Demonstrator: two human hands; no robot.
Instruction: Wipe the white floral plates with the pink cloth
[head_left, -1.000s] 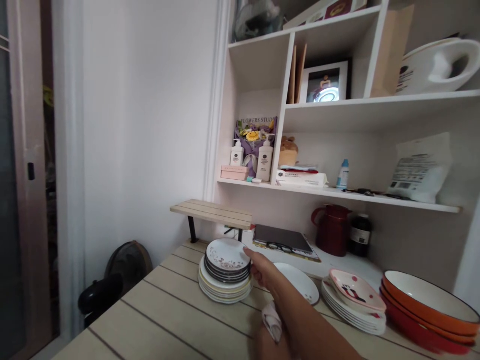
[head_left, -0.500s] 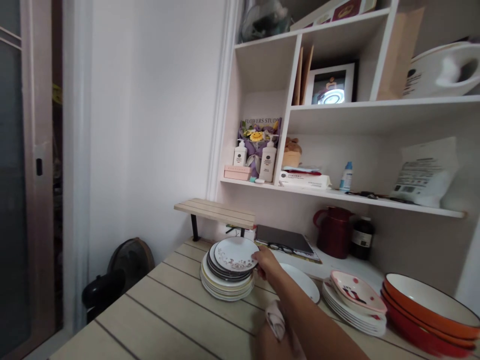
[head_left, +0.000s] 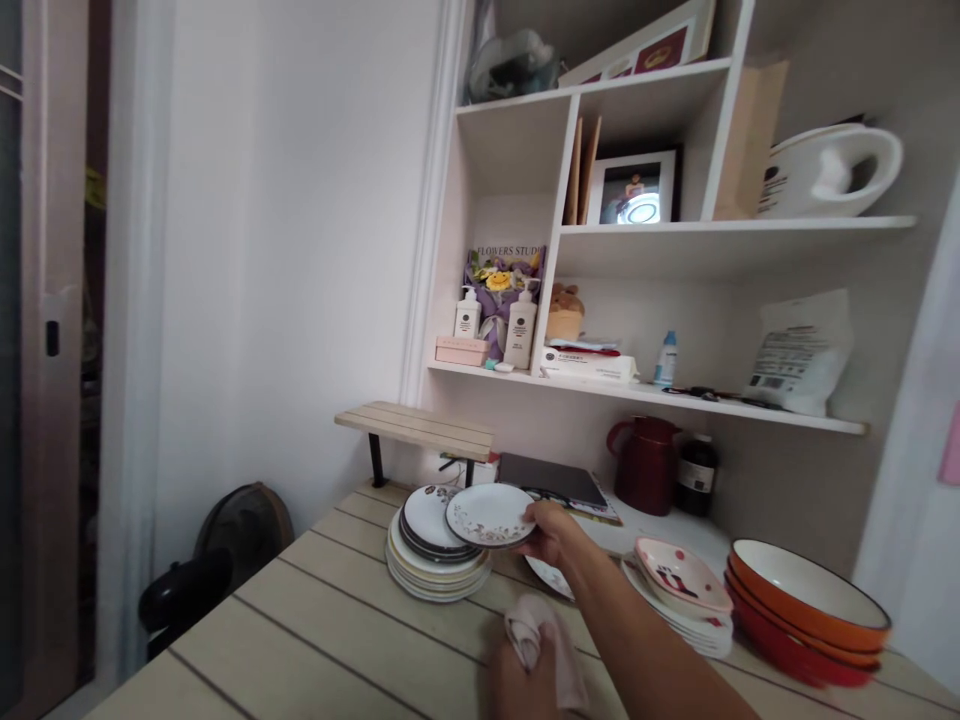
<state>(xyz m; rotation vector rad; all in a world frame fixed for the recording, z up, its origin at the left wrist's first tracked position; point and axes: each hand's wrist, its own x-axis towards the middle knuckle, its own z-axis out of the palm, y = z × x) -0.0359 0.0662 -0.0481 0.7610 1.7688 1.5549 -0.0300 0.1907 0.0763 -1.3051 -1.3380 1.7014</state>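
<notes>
My right hand (head_left: 549, 533) pinches the right rim of a white plate (head_left: 489, 512) with a brown flower pattern, thumb on top. The plate is tilted, overlapping the right side of a stack of plates (head_left: 436, 580), dark-rimmed ones above yellow-rimmed and white ones. Below it, at the bottom of the view, my left hand (head_left: 525, 672) is closed on a pale pink cloth (head_left: 561, 665), its fingers partly hidden. Behind my right wrist lies another patterned plate (head_left: 549, 577), mostly covered by the hand and forearm.
To the right stand white plates (head_left: 694, 632) under a pink-rimmed square dish (head_left: 684, 572), and orange and red bowls (head_left: 810, 600). Behind are a dark laptop (head_left: 551, 480), a red jug (head_left: 646, 465) and a dark bottle (head_left: 696, 475). A small raised wooden shelf (head_left: 416, 428) sits at the table's back-left corner.
My right hand has moved the flowered plate rightward off the stack, uncovering the plate beneath. More of my left hand and the cloth shows. The camera view has turned somewhat right.
</notes>
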